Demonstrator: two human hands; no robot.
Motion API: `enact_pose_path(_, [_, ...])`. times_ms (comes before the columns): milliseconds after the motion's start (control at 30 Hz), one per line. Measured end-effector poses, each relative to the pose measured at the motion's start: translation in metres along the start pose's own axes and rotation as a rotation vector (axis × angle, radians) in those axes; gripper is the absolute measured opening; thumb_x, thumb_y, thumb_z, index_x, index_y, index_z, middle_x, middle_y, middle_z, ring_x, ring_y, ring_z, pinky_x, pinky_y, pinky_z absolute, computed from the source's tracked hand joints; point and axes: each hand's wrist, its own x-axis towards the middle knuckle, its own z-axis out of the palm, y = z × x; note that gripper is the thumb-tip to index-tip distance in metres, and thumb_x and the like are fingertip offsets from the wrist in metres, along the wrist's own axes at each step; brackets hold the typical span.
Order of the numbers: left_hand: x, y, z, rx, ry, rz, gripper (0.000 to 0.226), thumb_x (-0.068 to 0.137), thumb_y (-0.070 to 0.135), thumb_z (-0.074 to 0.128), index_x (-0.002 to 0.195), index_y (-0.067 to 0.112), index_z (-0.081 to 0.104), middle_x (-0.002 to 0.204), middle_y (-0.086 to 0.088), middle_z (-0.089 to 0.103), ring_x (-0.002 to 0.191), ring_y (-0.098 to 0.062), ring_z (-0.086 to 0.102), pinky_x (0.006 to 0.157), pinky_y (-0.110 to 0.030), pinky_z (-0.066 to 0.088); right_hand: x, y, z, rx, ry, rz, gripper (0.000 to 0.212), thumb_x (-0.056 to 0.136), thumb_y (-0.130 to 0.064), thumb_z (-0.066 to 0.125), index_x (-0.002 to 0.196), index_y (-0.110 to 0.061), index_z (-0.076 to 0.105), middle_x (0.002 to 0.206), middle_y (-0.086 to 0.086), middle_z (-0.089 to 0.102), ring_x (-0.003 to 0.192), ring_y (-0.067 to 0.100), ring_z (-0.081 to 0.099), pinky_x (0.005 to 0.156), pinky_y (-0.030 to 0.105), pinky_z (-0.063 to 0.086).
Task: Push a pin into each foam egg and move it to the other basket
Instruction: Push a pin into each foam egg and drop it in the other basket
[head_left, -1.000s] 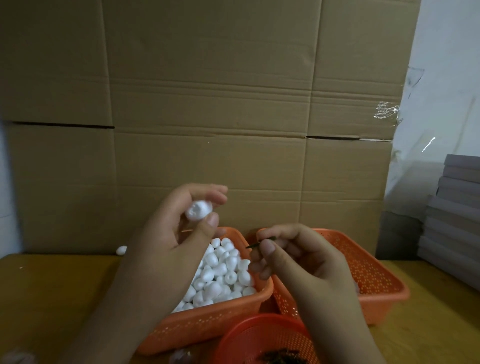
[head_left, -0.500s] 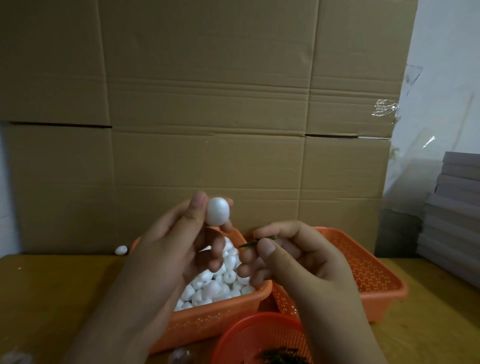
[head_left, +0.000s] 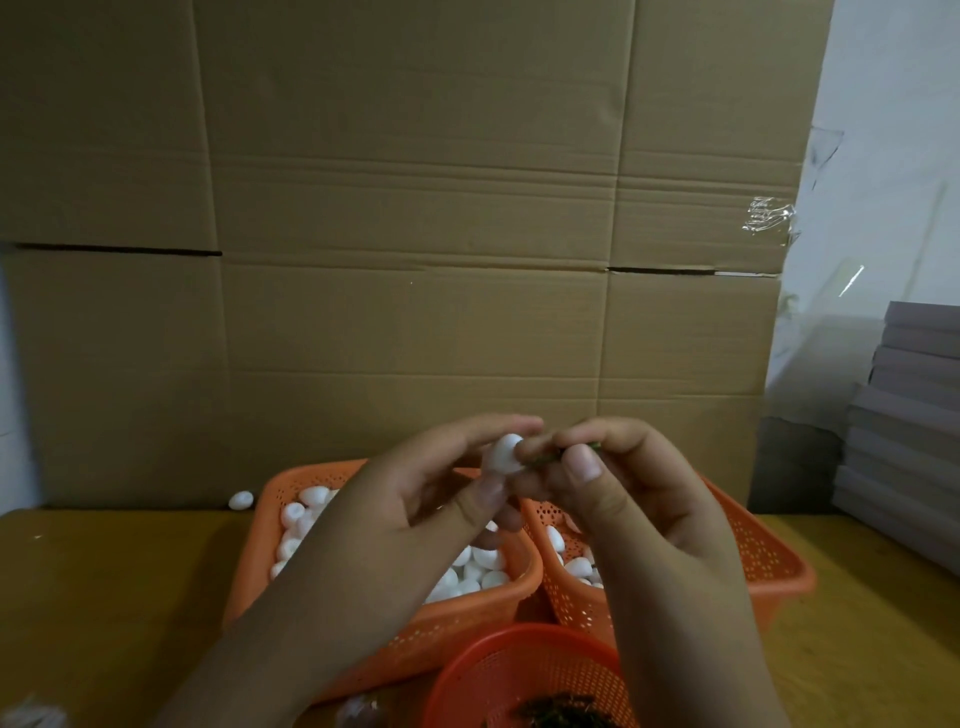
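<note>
My left hand (head_left: 415, 499) pinches a white foam egg (head_left: 503, 453) between thumb and fingers, raised above the baskets. My right hand (head_left: 618, 488) pinches a thin dark green pin (head_left: 550, 457) whose tip meets the egg's right side. Below, the left orange basket (head_left: 415, 639) is filled with several white foam eggs (head_left: 478, 571). The right orange basket (head_left: 769, 561) holds a few eggs, mostly hidden behind my right hand.
A round red basket (head_left: 498, 675) with dark pins sits at the front edge. One loose egg (head_left: 240, 500) lies on the wooden table (head_left: 104, 597) by the cardboard wall (head_left: 415, 260). Grey stacked boards (head_left: 904, 441) stand at the right.
My hands have come together: the left hand brought the egg down and right, and the right hand moved the pin left until its tip reached the egg.
</note>
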Motion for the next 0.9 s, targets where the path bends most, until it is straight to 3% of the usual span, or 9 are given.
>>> enact_pose_path(133, [0.0004,-0.0024,-0.0035,0.078,0.020,-0.012,0.022,0.083,0.030,0.064,0.099,0.045,0.063,0.100,0.009,0.074,0.085,-0.013,0.073,0.078,-0.021,0.056,0.0015,-0.0002,-0.0021,0.031,0.023,0.034,0.017,0.077,-0.027,0.063,0.085,-0.013,0.069,0.092,0.010,0.073,0.091,0.023,0.071,0.078,0.021,0.053])
enact_pose_path(267, [0.0010,-0.0034,-0.0017,-0.041,0.143,-0.062,0.021,0.074,0.047,0.071,0.092,0.036,0.067,0.090,0.003,0.076,0.082,-0.013,0.074,0.068,-0.015,0.054,0.0020,0.0001,-0.0019,0.033,0.084,0.069,0.015,0.075,-0.028,0.068,0.082,-0.015,0.070,0.091,0.010,0.074,0.088,0.022,0.071,0.074,0.021,0.054])
enact_pose_path(400, [0.0010,-0.0037,-0.0012,-0.089,0.232,-0.066,0.030,0.067,0.051,0.074,0.091,0.033,0.073,0.095,0.007,0.075,0.086,-0.004,0.070,0.068,-0.011,0.051,0.0024,0.0014,-0.0032,0.066,0.098,0.155,0.015,0.075,-0.026,0.065,0.080,-0.013,0.069,0.091,0.012,0.074,0.088,0.025,0.072,0.072,0.023,0.056])
enact_pose_path(500, [0.0016,-0.0045,-0.0030,-0.192,0.245,-0.120,0.034,0.064,0.048,0.070,0.091,0.028,0.075,0.090,-0.001,0.074,0.071,-0.007,0.067,0.061,-0.017,0.052,0.0022,0.0021,-0.0028,0.096,0.076,0.193,0.015,0.078,-0.026,0.062,0.082,-0.012,0.068,0.096,0.013,0.074,0.093,0.028,0.071,0.078,0.027,0.057])
enact_pose_path(567, [0.0019,-0.0038,-0.0038,-0.227,0.235,-0.140,0.034,0.064,0.046,0.071,0.092,0.027,0.075,0.090,-0.004,0.074,0.073,-0.013,0.070,0.062,-0.021,0.054,0.0019,0.0013,-0.0019,0.149,0.077,0.190,0.014,0.079,-0.023,0.061,0.082,-0.011,0.067,0.098,0.015,0.073,0.095,0.029,0.071,0.077,0.027,0.057])
enact_pose_path(700, [0.0020,-0.0018,-0.0041,-0.096,0.212,-0.091,0.027,0.067,0.045,0.072,0.093,0.035,0.072,0.091,0.004,0.075,0.083,-0.008,0.072,0.065,-0.014,0.053,0.0015,-0.0024,-0.0016,0.136,0.096,0.138,0.022,0.077,-0.024,0.062,0.088,-0.005,0.064,0.100,0.014,0.073,0.099,0.026,0.070,0.085,0.028,0.055])
enact_pose_path(767, [0.0022,-0.0007,-0.0036,-0.013,0.205,-0.065,0.027,0.068,0.044,0.074,0.094,0.039,0.069,0.094,0.010,0.075,0.089,-0.005,0.070,0.068,-0.020,0.055,0.0013,-0.0033,-0.0016,0.114,0.102,0.115,0.028,0.076,-0.023,0.062,0.091,0.000,0.061,0.100,0.013,0.073,0.100,0.026,0.069,0.087,0.029,0.054])
enact_pose_path(900, [0.0005,0.0007,-0.0027,0.242,0.253,-0.009,0.031,0.066,0.058,0.064,0.095,0.047,0.064,0.094,0.021,0.071,0.090,0.002,0.067,0.079,-0.030,0.050,0.0000,-0.0026,0.0006,0.031,0.094,-0.001,0.010,0.082,-0.016,0.066,0.084,-0.006,0.064,0.099,0.010,0.074,0.100,0.023,0.069,0.088,0.027,0.053])
